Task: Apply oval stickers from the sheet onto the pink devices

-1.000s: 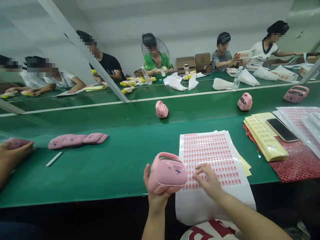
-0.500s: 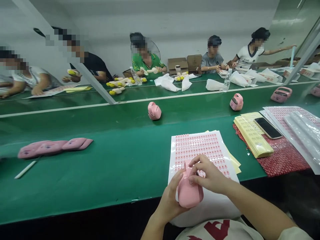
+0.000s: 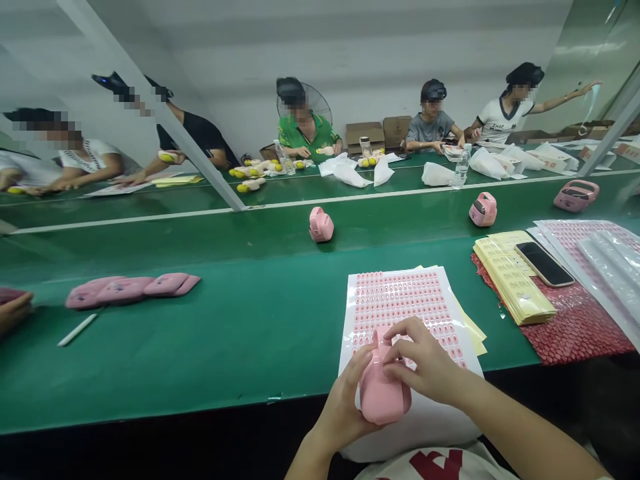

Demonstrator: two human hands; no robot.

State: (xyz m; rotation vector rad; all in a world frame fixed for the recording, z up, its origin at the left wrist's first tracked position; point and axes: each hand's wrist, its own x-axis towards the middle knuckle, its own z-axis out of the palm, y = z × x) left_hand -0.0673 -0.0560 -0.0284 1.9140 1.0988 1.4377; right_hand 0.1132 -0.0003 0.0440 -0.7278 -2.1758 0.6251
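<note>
My left hand (image 3: 345,400) cups the pink case (image 3: 383,393) over the sticker sheet (image 3: 400,300) at the table's near edge; my right fingers (image 3: 400,347) pinch its top. A crooked press could misplace the sticker, I think.

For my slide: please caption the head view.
Both hands, left and right, hold a pink plastic case over a sticker sheet.

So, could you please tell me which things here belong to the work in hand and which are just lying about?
In hand:
- pink case, held by the left hand, with the right hand pressing on its top
- sticker sheet just behind it

Lying about:
- phone on the yellow sheets
- pink shells and white stick
- pink cases on the belt
</note>
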